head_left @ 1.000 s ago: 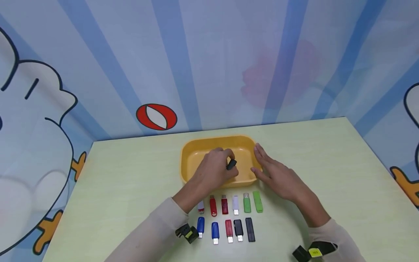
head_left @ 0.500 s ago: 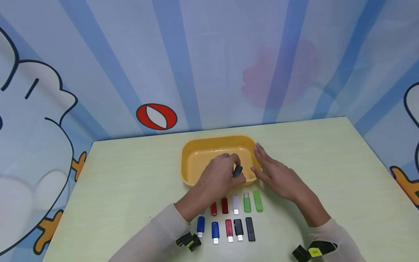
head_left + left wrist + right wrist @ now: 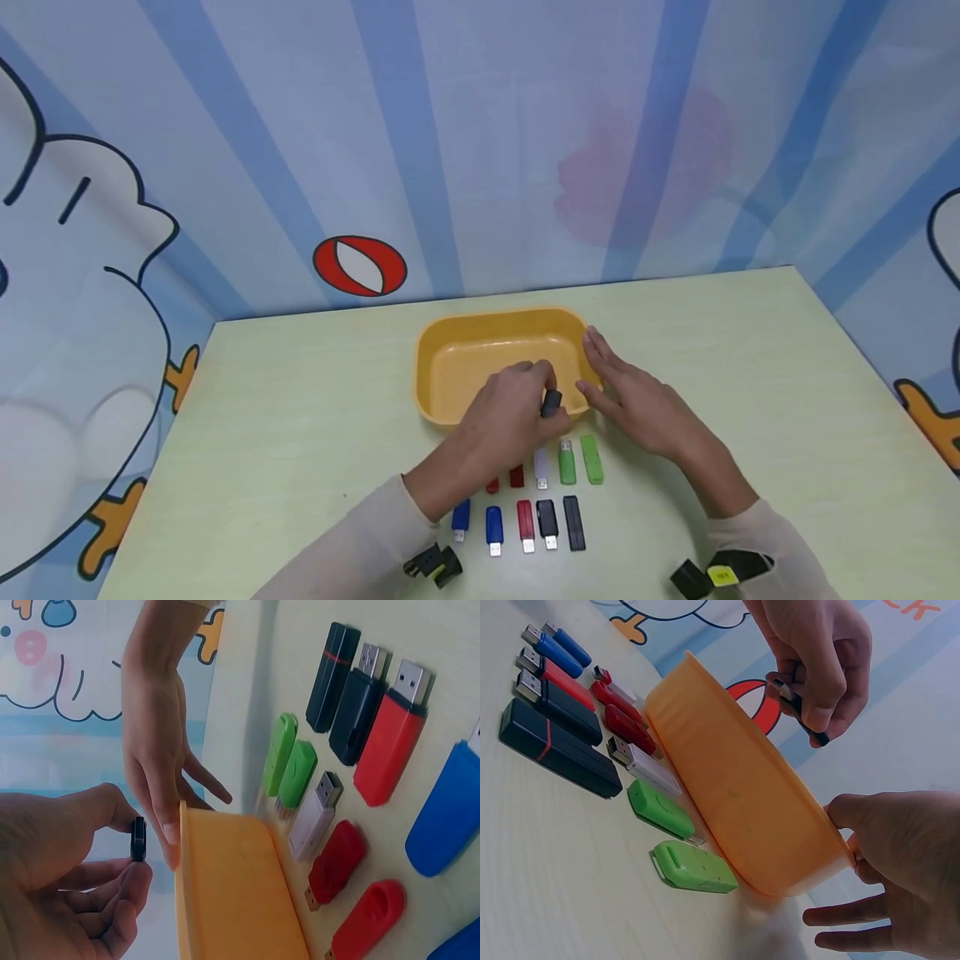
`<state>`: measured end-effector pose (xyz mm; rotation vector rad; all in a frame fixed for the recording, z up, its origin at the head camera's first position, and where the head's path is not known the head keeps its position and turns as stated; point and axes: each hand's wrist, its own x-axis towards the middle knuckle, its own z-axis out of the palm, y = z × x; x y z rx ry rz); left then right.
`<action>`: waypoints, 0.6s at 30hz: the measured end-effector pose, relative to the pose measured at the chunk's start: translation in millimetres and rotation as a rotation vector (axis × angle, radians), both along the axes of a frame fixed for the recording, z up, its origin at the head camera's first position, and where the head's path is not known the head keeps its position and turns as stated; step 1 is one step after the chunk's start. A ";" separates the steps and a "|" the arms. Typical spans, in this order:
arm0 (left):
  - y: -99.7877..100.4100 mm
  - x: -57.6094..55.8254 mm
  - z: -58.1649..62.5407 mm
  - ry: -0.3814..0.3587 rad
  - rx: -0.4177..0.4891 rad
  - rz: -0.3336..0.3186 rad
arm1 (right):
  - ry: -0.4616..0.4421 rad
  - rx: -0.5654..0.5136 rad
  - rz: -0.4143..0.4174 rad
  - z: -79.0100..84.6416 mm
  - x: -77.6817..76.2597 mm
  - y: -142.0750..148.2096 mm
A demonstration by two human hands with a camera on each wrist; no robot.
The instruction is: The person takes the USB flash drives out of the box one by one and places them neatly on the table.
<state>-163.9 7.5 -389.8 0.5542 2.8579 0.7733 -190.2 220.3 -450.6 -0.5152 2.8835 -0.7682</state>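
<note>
My left hand pinches a black USB flash drive between thumb and fingers, above the near right part of a yellow plastic tray. In the right wrist view that flash drive hangs tilted, its metal plug partly showing. My right hand holds the tray's right end, thumb over the rim and a finger against the outer wall; two fingers stretch out free. Part of the near rim is hidden behind my left hand.
Two rows of USB flash drives lie in front of the tray, among them green, lilac, red, blue and black ones. My left forearm covers some. A patterned wall stands behind the table.
My left hand has moved right and slightly toward me with the black flash drive, covering more of the upper row. My right hand stays on the tray.
</note>
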 end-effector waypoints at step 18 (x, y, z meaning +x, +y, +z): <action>8.8 15.5 -13.2 -0.048 0.053 -0.092 | 0.005 -0.007 0.026 0.2 -2.8 0.0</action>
